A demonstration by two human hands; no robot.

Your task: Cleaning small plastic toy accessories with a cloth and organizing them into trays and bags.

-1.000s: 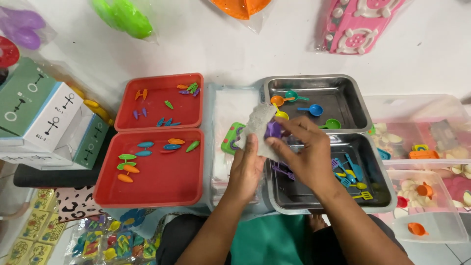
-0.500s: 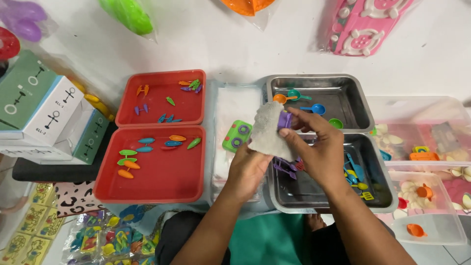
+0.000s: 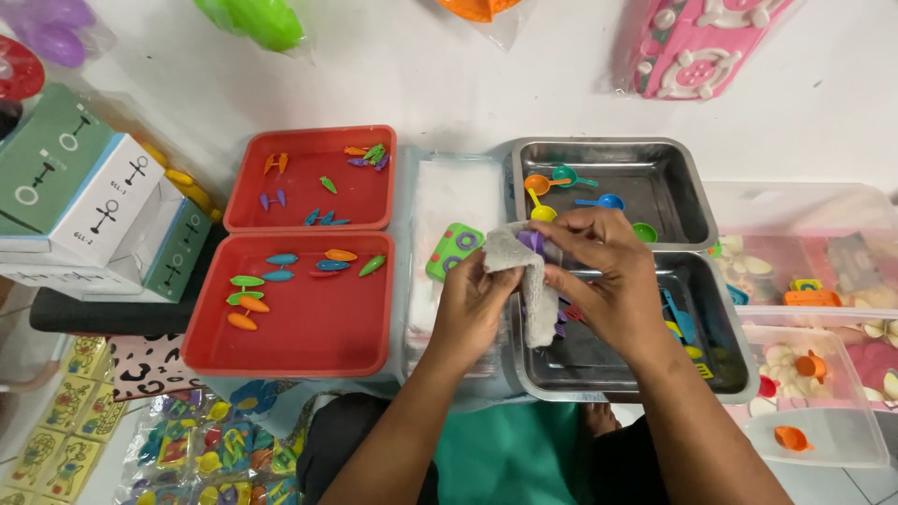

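My left hand (image 3: 474,304) grips a small grey cloth (image 3: 529,285) that hangs down between both hands. My right hand (image 3: 601,276) pinches a small purple plastic toy piece (image 3: 531,241) against the top of the cloth. Both hands hover over the near steel tray (image 3: 730,374), which holds several small coloured plastic pieces. The far steel tray (image 3: 655,182) holds little toy spoons: orange (image 3: 536,183), teal (image 3: 565,174), blue (image 3: 606,201), yellow and green.
Two red trays (image 3: 309,323) (image 3: 309,178) on the left hold small coloured toy pieces. A green square toy (image 3: 455,251) lies on a clear bag stack between the trays. Boxes (image 3: 94,201) stand far left, clear bins (image 3: 814,281) at right, bagged toys below left.
The cloth has turned from spread upright to hanging down. My right hand shifted slightly, keeping the purple piece pressed in the cloth's top fold.
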